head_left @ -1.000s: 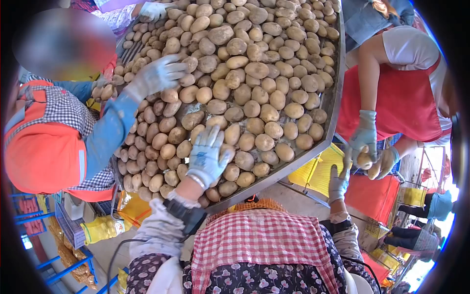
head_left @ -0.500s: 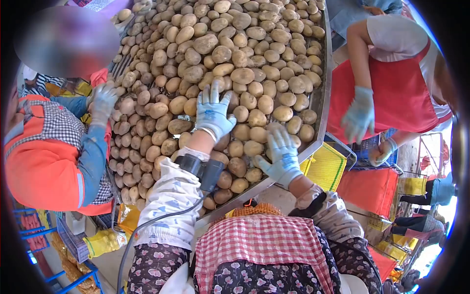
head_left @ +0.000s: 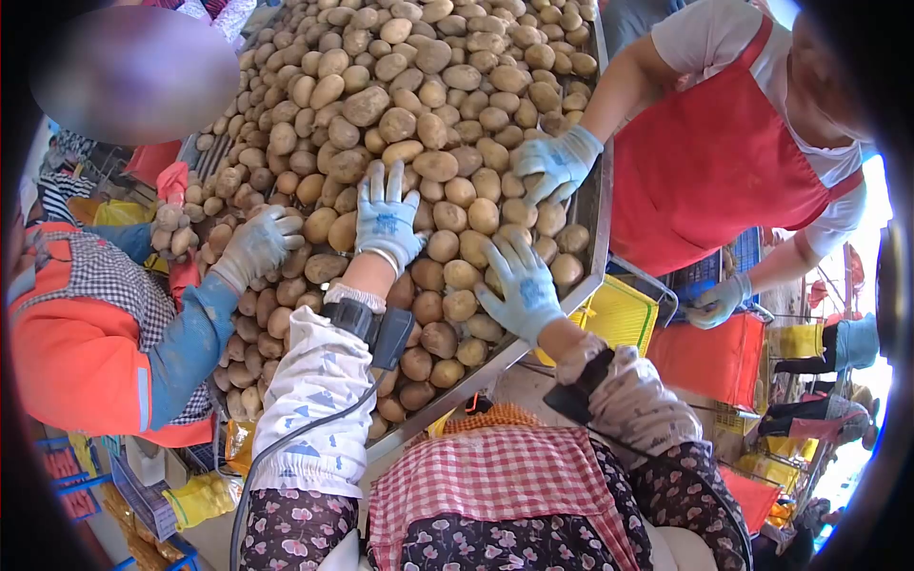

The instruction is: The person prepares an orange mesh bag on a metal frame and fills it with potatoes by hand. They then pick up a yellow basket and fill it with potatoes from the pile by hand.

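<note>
A metal-edged table (head_left: pixel 597 243) bears a thick layer of potatoes (head_left: pixel 367 107). My left hand (head_left: pixel 388 221), in a light blue-white glove, lies flat on the potatoes near the middle with its fingers spread and pointing away from me. Closer to the table's right corner, my right hand (head_left: pixel 526 293) rests on potatoes in a matching glove, fingers stretched out and thumb apart. Neither hand is wrapped around a potato. The potatoes under both palms are hidden.
At left, a co-worker's gloved hand (head_left: pixel 257 246) touches potatoes. From the right, another co-worker's gloved hand (head_left: pixel 560 164) reaches over the table rim. A yellow basket (head_left: pixel 624 314), a red sack (head_left: pixel 714 360) and a blue crate (head_left: pixel 731 259) stand beyond the right corner.
The right co-worker's arm has come over the table onto the potatoes. The left co-worker's hand has moved inward. My hands stay spread on the potatoes, and the view has shifted slightly.
</note>
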Demonstrator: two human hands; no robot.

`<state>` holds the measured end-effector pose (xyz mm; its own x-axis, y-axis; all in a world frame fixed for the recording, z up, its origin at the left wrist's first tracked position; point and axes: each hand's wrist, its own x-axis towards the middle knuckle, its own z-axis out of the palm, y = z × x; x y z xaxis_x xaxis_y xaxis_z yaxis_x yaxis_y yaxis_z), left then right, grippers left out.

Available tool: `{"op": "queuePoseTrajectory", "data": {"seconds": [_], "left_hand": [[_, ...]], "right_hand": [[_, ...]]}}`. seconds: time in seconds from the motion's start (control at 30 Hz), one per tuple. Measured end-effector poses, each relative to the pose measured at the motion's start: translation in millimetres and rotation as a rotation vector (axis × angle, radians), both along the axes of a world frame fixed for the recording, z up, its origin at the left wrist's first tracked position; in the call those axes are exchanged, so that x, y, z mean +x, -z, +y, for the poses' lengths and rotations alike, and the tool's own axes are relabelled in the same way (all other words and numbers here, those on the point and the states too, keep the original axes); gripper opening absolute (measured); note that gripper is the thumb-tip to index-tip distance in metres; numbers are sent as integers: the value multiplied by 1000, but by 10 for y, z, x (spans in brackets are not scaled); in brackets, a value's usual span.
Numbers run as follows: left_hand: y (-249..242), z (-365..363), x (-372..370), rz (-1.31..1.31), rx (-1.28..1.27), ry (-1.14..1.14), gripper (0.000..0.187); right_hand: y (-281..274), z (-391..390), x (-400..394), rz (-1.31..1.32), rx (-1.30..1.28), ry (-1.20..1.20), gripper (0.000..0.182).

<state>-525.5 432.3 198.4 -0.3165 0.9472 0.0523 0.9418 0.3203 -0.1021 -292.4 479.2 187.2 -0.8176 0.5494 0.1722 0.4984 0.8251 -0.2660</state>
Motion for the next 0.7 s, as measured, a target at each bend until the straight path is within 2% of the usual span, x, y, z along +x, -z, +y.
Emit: {"op": "queuePoseTrajectory", "data": {"seconds": [0.07, 0.17, 0.2, 0.23, 0.27, 0.3, 0.33, 0.37, 0.4, 0.43, 0.47, 0.5, 0.57, 0.63, 0.67, 0.7], "left_hand": [[45, -73, 23, 25, 6, -42, 68], [28, -81, 33, -2, 6, -50, 67], [25, -59, 66, -38, 16, -47, 67], [24, -46, 62, 38, -8, -19, 64], [450, 20, -100, 245, 152, 37, 62], [467, -17, -94, 257, 405, 100, 65], [296, -82, -17, 84, 322, 152, 75], [352, -86, -61, 76, 381, 255, 84], [399, -64, -116, -3, 387, 212, 94], [563, -45, -174, -239, 539, 161, 95], [417, -106, -106, -74, 422, 50, 92], [492, -105, -192, -82, 434, 25, 78], [303, -171, -224, -70, 369, 3, 64], [675, -180, -718, 88, 299, 22, 68], [581, -146, -624, 79, 295, 62, 68], [416, -210, -452, 100, 452, 161, 60]], "right_hand": [[66, -108, 134, 103, -9, -10, 59], [52, -237, 212, 86, -39, 61, 52], [82, -232, 201, 193, 5, 72, 45], [135, -208, 168, 271, 10, 47, 41], [6, -213, 111, 123, -115, 54, 39], [-34, -263, 162, 98, -83, 73, 40], [-181, -265, 186, -90, -208, 80, 40], [3, -302, 227, 46, -105, 86, 41], [-291, -238, 194, -157, -430, 138, 48], [162, -300, 239, 253, -123, 117, 46], [166, -312, 239, 305, -104, 85, 48], [234, -314, 229, 334, -113, 92, 49], [269, -293, 183, 336, -124, 99, 53], [339, -289, 181, 327, -150, 112, 57], [372, -290, 178, 327, -134, 111, 59], [396, -285, 175, 329, -118, 110, 61]]}}
